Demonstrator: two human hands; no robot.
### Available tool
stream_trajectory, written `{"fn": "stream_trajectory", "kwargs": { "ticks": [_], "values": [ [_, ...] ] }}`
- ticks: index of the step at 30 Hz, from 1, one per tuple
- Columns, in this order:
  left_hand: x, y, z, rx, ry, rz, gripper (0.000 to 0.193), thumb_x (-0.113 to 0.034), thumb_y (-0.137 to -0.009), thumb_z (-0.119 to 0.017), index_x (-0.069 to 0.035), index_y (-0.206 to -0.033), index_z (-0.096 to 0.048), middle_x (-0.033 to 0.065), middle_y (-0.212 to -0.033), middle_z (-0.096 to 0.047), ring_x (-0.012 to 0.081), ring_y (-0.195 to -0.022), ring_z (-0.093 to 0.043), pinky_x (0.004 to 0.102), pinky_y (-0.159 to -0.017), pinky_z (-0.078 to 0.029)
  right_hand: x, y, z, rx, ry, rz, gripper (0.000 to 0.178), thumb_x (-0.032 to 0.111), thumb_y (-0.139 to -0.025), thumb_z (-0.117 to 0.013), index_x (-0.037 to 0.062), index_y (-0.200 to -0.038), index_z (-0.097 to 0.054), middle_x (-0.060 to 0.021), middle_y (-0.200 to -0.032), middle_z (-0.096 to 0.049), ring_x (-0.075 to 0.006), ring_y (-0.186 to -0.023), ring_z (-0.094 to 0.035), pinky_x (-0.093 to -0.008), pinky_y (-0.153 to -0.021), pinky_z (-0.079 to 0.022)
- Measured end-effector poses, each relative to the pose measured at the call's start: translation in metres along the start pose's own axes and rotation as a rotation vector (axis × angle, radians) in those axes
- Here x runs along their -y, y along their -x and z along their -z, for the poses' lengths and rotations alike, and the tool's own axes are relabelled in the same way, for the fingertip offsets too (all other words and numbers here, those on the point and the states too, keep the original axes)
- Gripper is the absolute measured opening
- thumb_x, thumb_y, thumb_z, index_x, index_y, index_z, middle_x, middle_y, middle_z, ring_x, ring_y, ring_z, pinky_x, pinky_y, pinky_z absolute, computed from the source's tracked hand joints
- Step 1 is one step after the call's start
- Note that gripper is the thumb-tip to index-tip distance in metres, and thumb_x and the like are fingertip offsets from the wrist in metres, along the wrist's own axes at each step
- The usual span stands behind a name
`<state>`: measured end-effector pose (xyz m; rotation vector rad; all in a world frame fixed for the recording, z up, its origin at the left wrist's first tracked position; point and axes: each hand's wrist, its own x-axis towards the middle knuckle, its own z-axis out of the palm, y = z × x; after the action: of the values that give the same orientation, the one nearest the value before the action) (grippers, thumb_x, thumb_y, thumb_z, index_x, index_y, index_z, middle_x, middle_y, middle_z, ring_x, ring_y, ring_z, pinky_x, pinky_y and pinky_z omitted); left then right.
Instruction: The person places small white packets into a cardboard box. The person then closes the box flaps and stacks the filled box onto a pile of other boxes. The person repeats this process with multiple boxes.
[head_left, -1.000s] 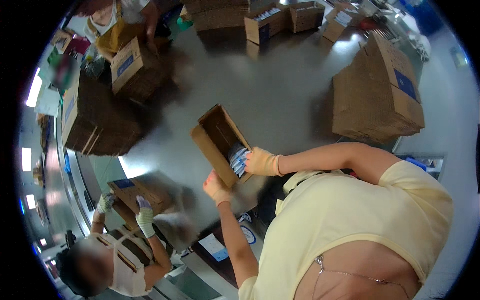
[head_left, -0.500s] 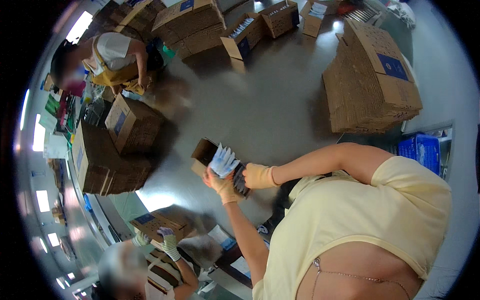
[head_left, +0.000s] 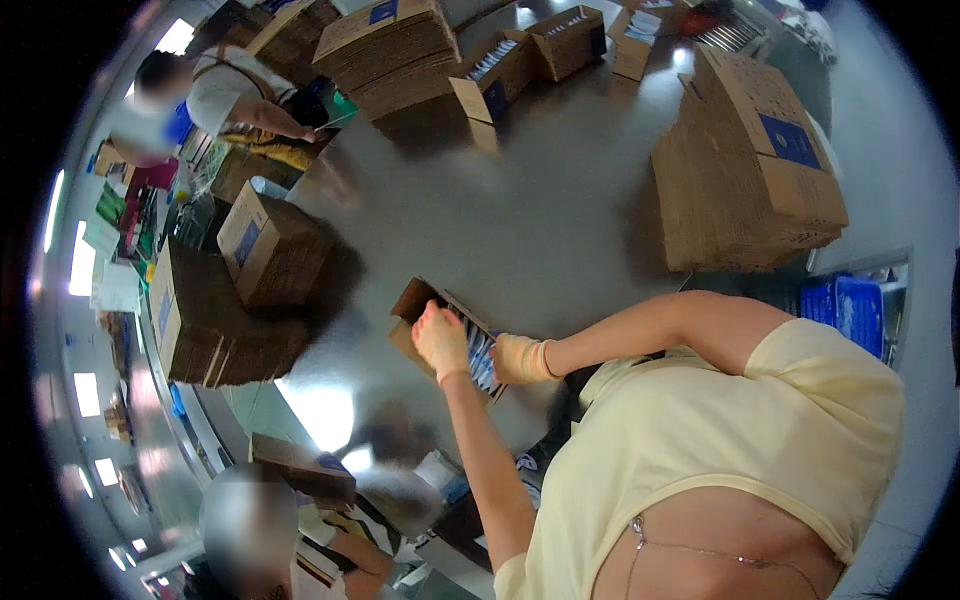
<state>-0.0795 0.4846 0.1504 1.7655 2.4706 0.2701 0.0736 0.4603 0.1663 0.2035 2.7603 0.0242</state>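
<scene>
A small open cardboard box [head_left: 408, 342] stands on the grey table in front of me, with a row of blue-and-white packets [head_left: 478, 352] upright in it. My left hand [head_left: 440, 340], in a pale glove, reaches over the box at its far-left end. Its fingers bend down toward the inside, and their tips are hidden, so I cannot see whether they grip anything. At the box's right side, my right hand [head_left: 522, 359], gloved too, has its fingers closed on the box's edge, partly out of sight.
Tall stacks of flattened cartons [head_left: 715, 185] stand at the right, the left and the back. Filled open boxes [head_left: 495, 70] line the far edge. Two co-workers are at the left, one near a carton [head_left: 300, 468]. A blue crate [head_left: 843, 310] sits at the right.
The fanned packets my left hand held above the box now sit inside it. That hand has shifted over the box's far-left end. The near co-worker's carton has moved, and the far co-worker has straightened.
</scene>
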Motion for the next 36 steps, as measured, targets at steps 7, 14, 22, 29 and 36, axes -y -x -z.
{"fn": "stream_trajectory", "kwargs": {
  "ticks": [7, 14, 22, 29, 36],
  "values": [
    [0.000, -0.006, -0.028, 0.470, -0.052, -0.024, 0.036, -0.033, -0.092, -0.041, -0.011, -0.103, -0.067, 0.0144, -0.102, -0.068, 0.0307, -0.098, -0.065, 0.0429, -0.087, -0.048, -0.004, -0.014, -0.027, -0.027, -0.086, -0.078, 0.010, 0.017, -0.078, -0.060, 0.0163, -0.085, -0.067, -0.0007, -0.087, -0.066, -0.0186, -0.086, -0.065, -0.0334, -0.065, -0.049],
    [0.002, 0.113, -0.012, -0.457, 0.626, -0.030, 0.039, -0.006, -0.083, -0.055, -0.001, -0.121, -0.052, 0.0190, -0.125, -0.053, 0.0366, -0.118, -0.047, 0.0453, -0.102, -0.036, -0.005, -0.010, -0.013, -0.175, -0.123, -0.098, 0.009, 0.014, -0.078, -0.060, 0.0160, -0.083, -0.068, -0.0020, -0.085, -0.069, -0.0195, -0.088, -0.065, -0.0351, -0.066, -0.049],
    [0.127, 0.421, 0.037, -0.367, -0.072, 0.929, 0.035, -0.012, -0.080, -0.063, -0.003, -0.114, -0.059, 0.0182, -0.114, -0.060, 0.0344, -0.109, -0.055, 0.0428, -0.095, -0.044, -0.006, -0.011, -0.015, -0.110, 0.035, 0.060, 0.010, 0.016, -0.079, -0.062, 0.0173, -0.087, -0.067, 0.0022, -0.084, -0.065, -0.0175, -0.089, -0.060, -0.0329, -0.067, -0.047],
    [0.129, 0.535, 0.022, 0.499, -0.054, 1.274, 0.047, -0.021, -0.066, -0.080, -0.011, -0.108, -0.063, 0.0147, -0.102, -0.067, 0.0312, -0.095, -0.063, 0.0417, -0.081, -0.050, -0.008, -0.015, -0.016, -0.071, 0.033, 0.040, 0.012, 0.016, -0.079, -0.064, 0.0163, -0.090, -0.066, 0.0015, -0.085, -0.065, -0.0174, -0.090, -0.060, -0.0320, -0.068, -0.047],
    [0.218, 0.375, 0.037, -0.128, 0.695, 0.959, 0.037, -0.028, -0.085, -0.065, 0.007, -0.098, -0.064, 0.0092, -0.089, -0.067, 0.0170, -0.079, -0.057, 0.0328, -0.075, -0.046, -0.006, -0.011, -0.013, -0.032, 0.036, 0.013, 0.011, 0.015, -0.079, -0.064, 0.0158, -0.089, -0.067, 0.0000, -0.085, -0.066, -0.0174, -0.090, -0.060, -0.0320, -0.069, -0.048]
  ]
}}
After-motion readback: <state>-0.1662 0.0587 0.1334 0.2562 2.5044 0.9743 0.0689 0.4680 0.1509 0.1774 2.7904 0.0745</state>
